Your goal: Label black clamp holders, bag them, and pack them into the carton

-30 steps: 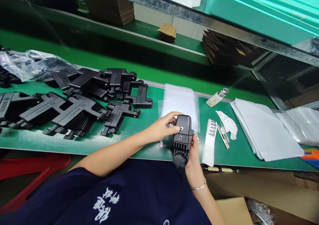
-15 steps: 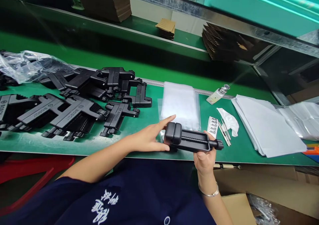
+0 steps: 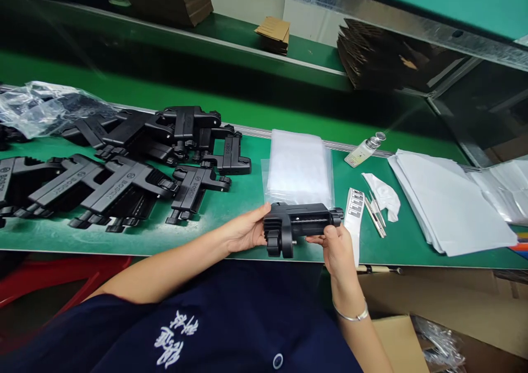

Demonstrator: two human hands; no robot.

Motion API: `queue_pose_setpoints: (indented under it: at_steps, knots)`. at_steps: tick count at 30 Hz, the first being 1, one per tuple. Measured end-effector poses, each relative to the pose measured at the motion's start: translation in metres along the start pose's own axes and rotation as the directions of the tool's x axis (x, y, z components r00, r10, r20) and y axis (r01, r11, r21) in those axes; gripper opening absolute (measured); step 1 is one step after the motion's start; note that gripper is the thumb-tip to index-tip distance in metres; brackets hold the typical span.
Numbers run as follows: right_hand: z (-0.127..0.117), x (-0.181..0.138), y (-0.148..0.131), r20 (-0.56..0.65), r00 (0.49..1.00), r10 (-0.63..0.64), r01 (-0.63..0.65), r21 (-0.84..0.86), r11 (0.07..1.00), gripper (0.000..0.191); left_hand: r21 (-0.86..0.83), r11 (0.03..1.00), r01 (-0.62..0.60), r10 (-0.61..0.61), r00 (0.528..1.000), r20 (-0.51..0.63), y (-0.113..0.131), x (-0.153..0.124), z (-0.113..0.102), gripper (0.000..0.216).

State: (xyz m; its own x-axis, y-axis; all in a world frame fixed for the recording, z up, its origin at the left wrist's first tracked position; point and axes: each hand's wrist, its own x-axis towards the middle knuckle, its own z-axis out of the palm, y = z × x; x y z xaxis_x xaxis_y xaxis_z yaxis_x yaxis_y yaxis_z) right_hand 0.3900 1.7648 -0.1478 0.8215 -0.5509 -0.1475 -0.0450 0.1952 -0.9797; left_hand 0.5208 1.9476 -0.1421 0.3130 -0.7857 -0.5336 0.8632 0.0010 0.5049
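A black plastic clamp bracket [image 3: 305, 219] with knobs and a toothed edge is held above the front of the green table. My left hand [image 3: 246, 231] grips its left end, thumb at the upper corner and fingers partly hidden behind it. At the right end, my right hand [image 3: 339, 245] has its thumb on the body near the end knob, with fingers curled underneath. Behind the bracket lies a stack of clear plastic bags [image 3: 300, 164]. Beside my right hand is a white label strip [image 3: 353, 219] with black printed labels.
Several similar Bosch-marked brackets [image 3: 127, 183] lie at the left, near crumpled plastic film [image 3: 45, 109]. To the right are tweezers [image 3: 375, 216], a white cloth [image 3: 388, 194], a small bottle [image 3: 365, 150] and white sheets [image 3: 449, 202]. An open carton [image 3: 396, 343] stands below the table edge.
The bracket has been turned over, from its hollow screw side to a side showing knobs and teeth. My left hand has closed around its left end; my right hand has shifted its hold.
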Motion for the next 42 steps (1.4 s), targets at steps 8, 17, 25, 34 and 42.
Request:
queue_pose_setpoints:
  at_steps: [8,17,25,34,42]
  knots:
    - [0.003,-0.002,-0.004,0.006,0.999,-0.050,0.050,-0.073,0.996,0.047,-0.079,0.996,0.040,-0.037,0.999,0.038,0.001,0.010,-0.008,0.035]
    - [0.040,-0.019,-0.025,0.375,0.753,-0.541,0.614,-0.696,0.373,0.032,-0.071,0.997,0.017,-0.017,1.000,-0.007,0.009,0.047,-0.009,0.033]
    - [0.019,-0.013,-0.029,0.455,0.727,-0.515,0.662,-0.665,0.346,0.051,-0.069,0.996,0.050,-0.045,0.996,0.070,0.007,0.053,-0.005,0.042]
    - [-0.148,0.062,-0.003,-0.291,0.926,-0.242,-0.159,-0.879,0.449,0.047,0.453,0.853,-0.258,0.384,0.899,-0.211,0.022,0.060,-0.015,0.053]
    - [-0.129,0.079,0.014,-0.284,0.933,-0.222,-0.177,-0.898,0.404,0.057,0.961,0.242,-0.131,0.690,0.720,-0.076,0.031,0.081,-0.023,0.061]
